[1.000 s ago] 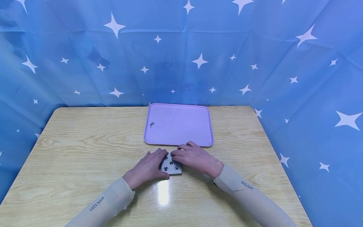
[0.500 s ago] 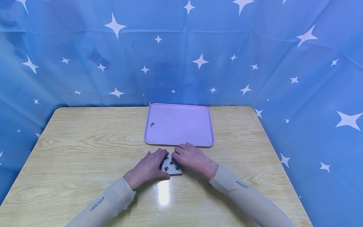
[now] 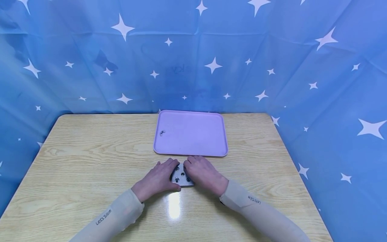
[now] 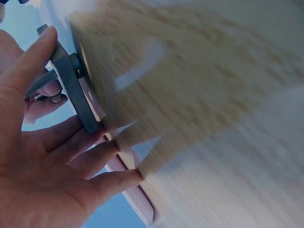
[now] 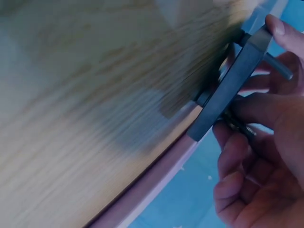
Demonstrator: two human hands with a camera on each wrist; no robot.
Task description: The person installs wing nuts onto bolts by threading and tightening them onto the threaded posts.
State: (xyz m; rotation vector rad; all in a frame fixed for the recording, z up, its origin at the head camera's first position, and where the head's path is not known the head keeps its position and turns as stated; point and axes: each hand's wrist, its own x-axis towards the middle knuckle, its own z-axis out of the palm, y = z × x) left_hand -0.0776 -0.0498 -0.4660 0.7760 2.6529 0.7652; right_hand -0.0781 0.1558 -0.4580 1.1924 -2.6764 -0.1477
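Note:
A grey metal plate [image 3: 182, 183] with several round holes sits near the middle of the table, raised on short feet seen in the wrist views. My left hand [image 3: 158, 176] holds its left side, thumb at the near edge and fingers at the far edge. From the near left hole a metal pin [image 5: 278, 65] sticks up. My right hand [image 3: 204, 173] is over the plate's far right corner. Between its thumb and fingers, the right wrist view shows a small threaded screw [image 5: 242, 127] at the plate's top face. The right hand covers that corner in the head view.
Just beyond the hands lies a purple tray [image 3: 196, 134], with small metal pieces [image 3: 162, 133] at its left side. The wooden table [image 3: 90, 151] reaches back to a blue star-patterned curtain [image 3: 181, 50].
My right hand has turned and shifted slightly left and nearer, its fingers drawing in over the plate's corner. The left hand and plate stay where they were.

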